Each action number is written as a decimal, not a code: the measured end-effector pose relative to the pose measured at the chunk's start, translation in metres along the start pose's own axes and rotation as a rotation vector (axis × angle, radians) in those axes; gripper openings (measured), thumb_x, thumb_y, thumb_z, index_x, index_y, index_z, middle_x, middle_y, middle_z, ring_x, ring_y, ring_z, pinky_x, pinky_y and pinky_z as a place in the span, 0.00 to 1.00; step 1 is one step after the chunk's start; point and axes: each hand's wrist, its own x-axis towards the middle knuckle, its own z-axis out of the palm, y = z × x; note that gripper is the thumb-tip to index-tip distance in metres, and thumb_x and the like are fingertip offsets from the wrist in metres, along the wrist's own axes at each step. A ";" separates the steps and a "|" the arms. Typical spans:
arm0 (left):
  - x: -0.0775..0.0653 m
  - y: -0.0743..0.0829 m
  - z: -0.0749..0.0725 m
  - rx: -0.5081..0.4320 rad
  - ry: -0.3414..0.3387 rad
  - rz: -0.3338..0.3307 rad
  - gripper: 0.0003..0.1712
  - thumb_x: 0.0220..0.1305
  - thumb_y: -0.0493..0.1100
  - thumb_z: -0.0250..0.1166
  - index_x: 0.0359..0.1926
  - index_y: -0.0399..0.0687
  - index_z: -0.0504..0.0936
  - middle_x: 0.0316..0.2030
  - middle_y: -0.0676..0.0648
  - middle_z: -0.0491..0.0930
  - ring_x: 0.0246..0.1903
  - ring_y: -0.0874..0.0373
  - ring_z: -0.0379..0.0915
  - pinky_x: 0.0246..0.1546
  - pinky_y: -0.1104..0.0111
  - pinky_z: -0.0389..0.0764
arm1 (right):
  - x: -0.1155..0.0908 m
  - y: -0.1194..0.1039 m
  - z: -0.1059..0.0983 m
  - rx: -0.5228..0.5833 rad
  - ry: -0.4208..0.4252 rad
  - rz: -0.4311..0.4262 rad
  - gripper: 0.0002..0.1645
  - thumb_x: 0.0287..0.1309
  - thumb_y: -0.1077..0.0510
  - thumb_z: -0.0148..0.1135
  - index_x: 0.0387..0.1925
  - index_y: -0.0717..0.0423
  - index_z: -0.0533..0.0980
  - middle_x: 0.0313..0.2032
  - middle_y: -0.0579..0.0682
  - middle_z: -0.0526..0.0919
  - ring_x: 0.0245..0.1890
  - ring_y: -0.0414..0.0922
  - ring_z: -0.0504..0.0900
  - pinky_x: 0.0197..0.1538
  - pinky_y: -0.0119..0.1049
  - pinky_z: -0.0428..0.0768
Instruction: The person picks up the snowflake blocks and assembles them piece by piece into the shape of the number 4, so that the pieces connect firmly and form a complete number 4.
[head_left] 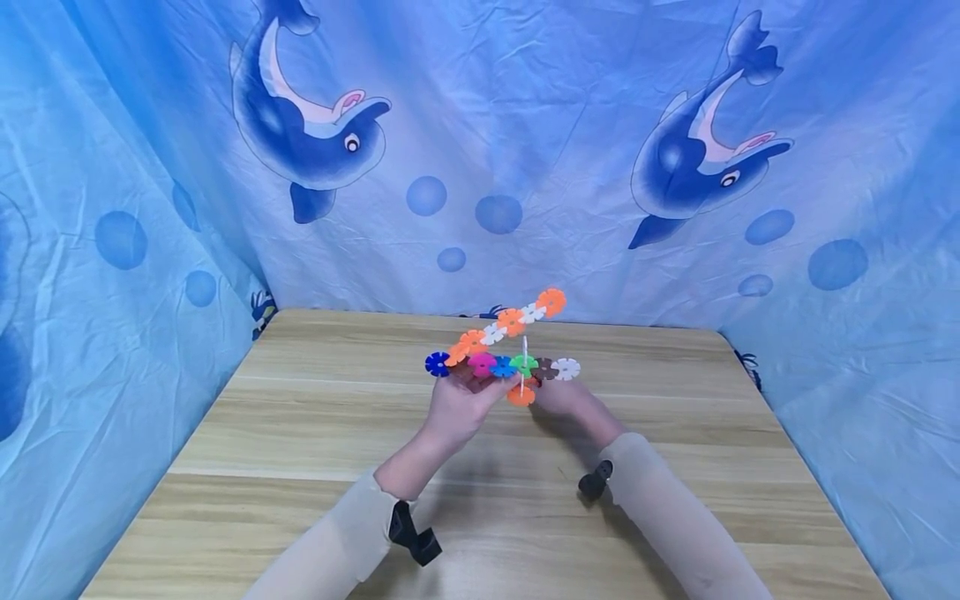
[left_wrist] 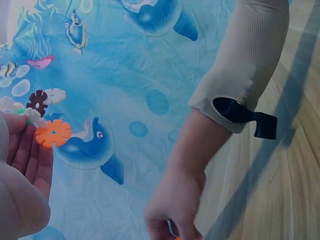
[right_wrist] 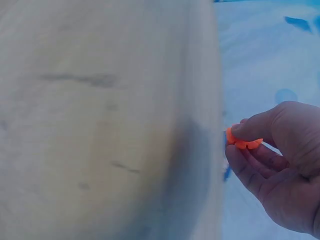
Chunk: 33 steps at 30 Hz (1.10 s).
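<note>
My left hand (head_left: 457, 408) holds a joined chain of colored plastic snowflake discs, its thumb against the row near the blue disc (head_left: 503, 365). That row also has dark blue, pink, green, brown and white discs. A second strip of alternating orange and white discs (head_left: 512, 322) slants up to the right from its left end. White discs seen edge-on cross the green one, with an orange disc (head_left: 521, 396) below. Behind the row's right part is my right hand (head_left: 566, 400). In the right wrist view it pinches an orange snowflake disc (right_wrist: 247, 144) between thumb and fingers.
A wood-grain table (head_left: 300, 500) lies under both arms. Blue cloth with printed dolphins (head_left: 315, 125) hangs at the back and sides. Black straps (head_left: 412, 533) circle the sleeve cuffs.
</note>
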 end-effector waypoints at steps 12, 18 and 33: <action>0.001 0.004 0.001 0.001 -0.006 -0.058 0.11 0.65 0.30 0.72 0.45 0.37 0.79 0.37 0.60 0.86 0.42 0.65 0.87 0.47 0.72 0.89 | -0.007 -0.017 -0.061 0.433 0.229 -0.105 0.15 0.59 0.67 0.73 0.47 0.66 0.81 0.40 0.60 0.87 0.38 0.48 0.86 0.45 0.34 0.86; 0.003 0.005 0.001 0.016 -0.002 -0.127 0.07 0.67 0.35 0.73 0.39 0.46 0.82 0.35 0.58 0.88 0.40 0.63 0.87 0.43 0.72 0.88 | -0.022 -0.037 -0.089 0.503 0.293 -0.086 0.10 0.67 0.65 0.71 0.47 0.65 0.81 0.42 0.62 0.89 0.40 0.50 0.88 0.44 0.30 0.87; 0.002 0.000 -0.004 0.047 0.010 -0.134 0.08 0.67 0.35 0.74 0.43 0.40 0.82 0.39 0.53 0.88 0.43 0.61 0.88 0.49 0.73 0.89 | -0.061 -0.082 -0.126 0.660 0.381 -0.333 0.05 0.62 0.73 0.69 0.38 0.67 0.81 0.35 0.53 0.89 0.31 0.40 0.89 0.35 0.34 0.89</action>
